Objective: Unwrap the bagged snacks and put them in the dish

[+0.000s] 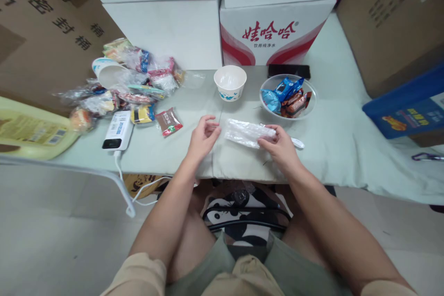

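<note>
My right hand (pixel 277 144) pinches the right end of a folded clear plastic bag (pixel 243 132) just above the table. My left hand (pixel 204 136) is at the bag's left side, fingers loosely curved and apart, holding nothing. A small white object (pixel 297 143) pokes out beside my right hand; the rest of it is hidden. Beyond the bag stands a white paper bowl (pixel 230 90) with a blue pattern. Right of it, a clear plastic bowl (pixel 314 101) contains blue and brown wrapped snacks (pixel 284 90).
A brown snack packet (pixel 169 122) and a white power bank (pixel 118 130) with a cable lie left. Behind them is a heap of wrapped snacks (pixel 138 76). White boxes (pixel 274 32) line the back, with a dark phone (pixel 289 71) before them. Cardboard boxes (pixel 391 23) flank both sides.
</note>
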The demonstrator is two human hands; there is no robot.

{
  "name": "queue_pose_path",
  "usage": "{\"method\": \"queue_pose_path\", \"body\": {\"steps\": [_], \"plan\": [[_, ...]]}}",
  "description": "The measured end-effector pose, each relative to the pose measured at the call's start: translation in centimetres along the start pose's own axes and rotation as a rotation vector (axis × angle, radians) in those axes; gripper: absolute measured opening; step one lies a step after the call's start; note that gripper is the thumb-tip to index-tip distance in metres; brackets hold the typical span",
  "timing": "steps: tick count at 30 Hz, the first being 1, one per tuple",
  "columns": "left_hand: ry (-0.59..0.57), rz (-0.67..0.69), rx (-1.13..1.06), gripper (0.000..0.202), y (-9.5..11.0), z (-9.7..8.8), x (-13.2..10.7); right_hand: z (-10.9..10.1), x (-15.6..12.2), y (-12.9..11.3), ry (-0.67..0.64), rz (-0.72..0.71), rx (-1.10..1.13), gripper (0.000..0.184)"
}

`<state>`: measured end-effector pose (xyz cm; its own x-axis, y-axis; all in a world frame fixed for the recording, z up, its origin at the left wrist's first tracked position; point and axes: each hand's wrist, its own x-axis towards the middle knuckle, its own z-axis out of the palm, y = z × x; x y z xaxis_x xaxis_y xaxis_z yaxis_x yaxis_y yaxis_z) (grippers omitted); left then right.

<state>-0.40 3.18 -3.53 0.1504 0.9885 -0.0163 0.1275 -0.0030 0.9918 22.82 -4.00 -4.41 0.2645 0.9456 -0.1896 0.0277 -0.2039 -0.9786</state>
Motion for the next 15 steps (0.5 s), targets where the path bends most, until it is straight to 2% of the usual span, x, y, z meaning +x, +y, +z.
{"method": "queue_pose_path", "body": {"steps": [2,3,5,7,9,11,13,15], "plan": [[0.063,0.062,0.131,0.023,0.0,0.3,-0.4,0.0,-0.2,-0.2,0.056,-0.115,-0.079,0.019],[0.03,0.067,0.159,0.022,0.0,0.7,-0.7,0.1,-0.4,-0.4,0.065,-0.183,-0.119,0.014],[-0.106,0.052,0.119,0.026,-0.1,1.7,-1.6,0.5,-1.0,-0.6,0.024,-0.315,-0.166,0.009],[-0.234,0.046,0.018,0.05,-0.2,2.8,-2.4,1.0,-1.6,-0.7,-0.114,-0.387,-0.141,0.007],[-0.343,0.045,-0.08,0.074,-0.3,3.7,-2.9,1.6,-2.1,-0.7,-0.286,-0.358,-0.051,0.007],[-0.405,0.024,-0.133,0.071,-0.3,4.2,-2.9,2.0,-2.4,-0.4,-0.373,-0.3,0.025,0.014],[-0.391,-0.014,-0.149,0.057,-0.1,4.3,-2.7,2.2,-2.3,-0.1,-0.32,-0.256,0.034,0.02],[-0.333,-0.053,-0.159,0.05,0.0,4.3,-2.5,2.2,-2.0,0.2,-0.148,-0.241,0.001,0.021]]}}
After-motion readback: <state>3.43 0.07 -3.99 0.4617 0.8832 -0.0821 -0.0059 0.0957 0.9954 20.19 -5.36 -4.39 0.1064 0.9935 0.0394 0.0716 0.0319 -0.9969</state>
